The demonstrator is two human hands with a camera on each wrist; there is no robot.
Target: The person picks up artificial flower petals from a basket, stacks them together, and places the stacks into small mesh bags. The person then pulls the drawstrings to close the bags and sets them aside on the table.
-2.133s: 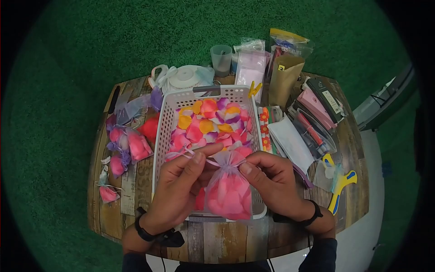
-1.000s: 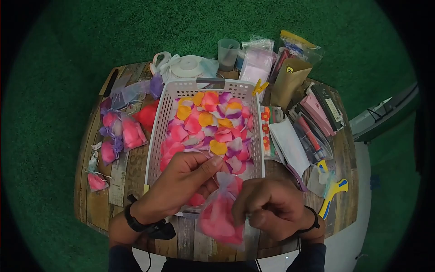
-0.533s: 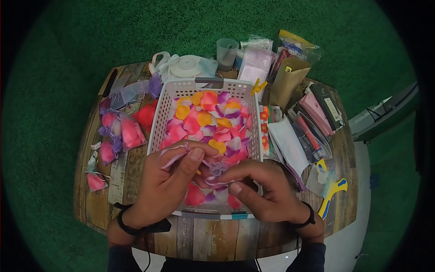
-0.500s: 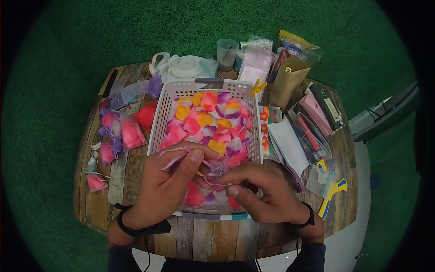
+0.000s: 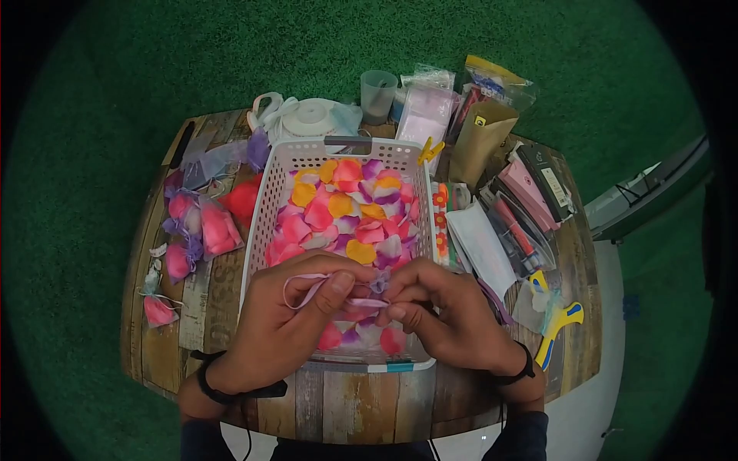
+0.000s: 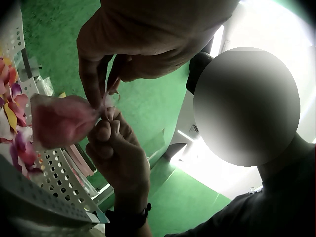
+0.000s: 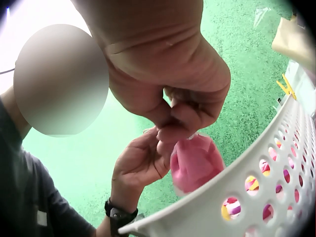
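A sheer organza pouch [image 6: 64,121] full of pink petals is tipped away over the basket, so the head view shows mainly its gathered lilac neck [image 5: 379,283]. My left hand [image 5: 288,311] pinches the pale pink drawstring [image 5: 367,303] between thumb and forefinger, and a loop of it lies across that hand. Close at the neck on the other side, my right hand [image 5: 453,319] pinches the string with thumb and fingertips. In the right wrist view the pouch's pink body [image 7: 197,163] hangs beyond the fingers, near the basket rim.
Beneath the hands stands a white perforated basket [image 5: 257,223] of loose petals. Filled pouches [image 5: 221,230] lie to the left. A ribbon roll [image 5: 311,114], cup [image 5: 378,96] and brown paper bag [image 5: 482,146] line the back. At right are a pencil case [image 5: 523,234] and yellow-blue tool [image 5: 560,332].
The pouch faced the camera, then hung lower; now it tips away. My right hand, curled beside the pouch a second ago, has come up to its neck and pinches the drawstring.
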